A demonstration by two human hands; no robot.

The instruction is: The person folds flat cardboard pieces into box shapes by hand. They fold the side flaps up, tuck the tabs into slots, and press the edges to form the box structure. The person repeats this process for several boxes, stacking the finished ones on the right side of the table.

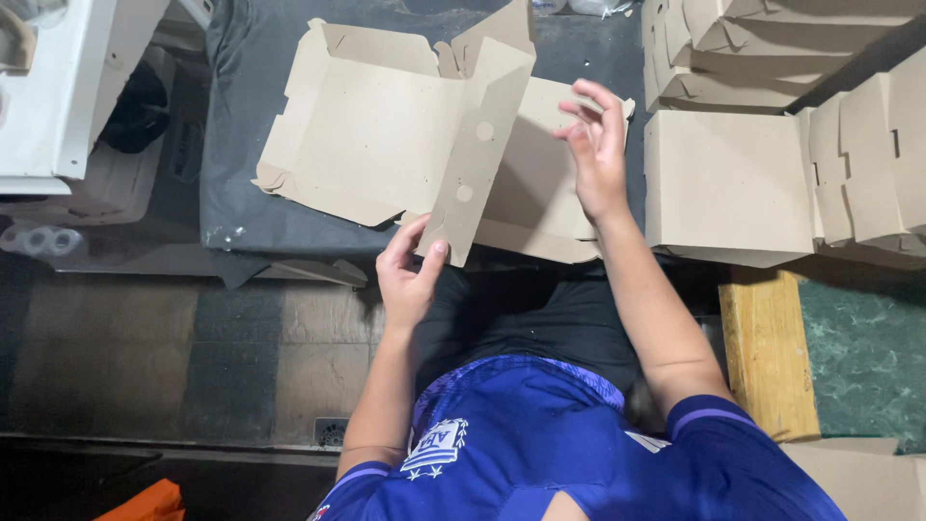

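Observation:
A flat brown cardboard box blank lies partly folded on a dark grey surface in front of me. One long side flap stands raised through the middle, with two round holes in it. My left hand pinches the near end of that raised flap between thumb and fingers. My right hand is over the right part of the blank, fingers spread and curled, touching the cardboard near its far right edge.
Folded cardboard boxes are stacked at the right, with more piled behind them. A yellow wooden plank runs below that stack. White furniture stands at the upper left. An orange object shows at the bottom left.

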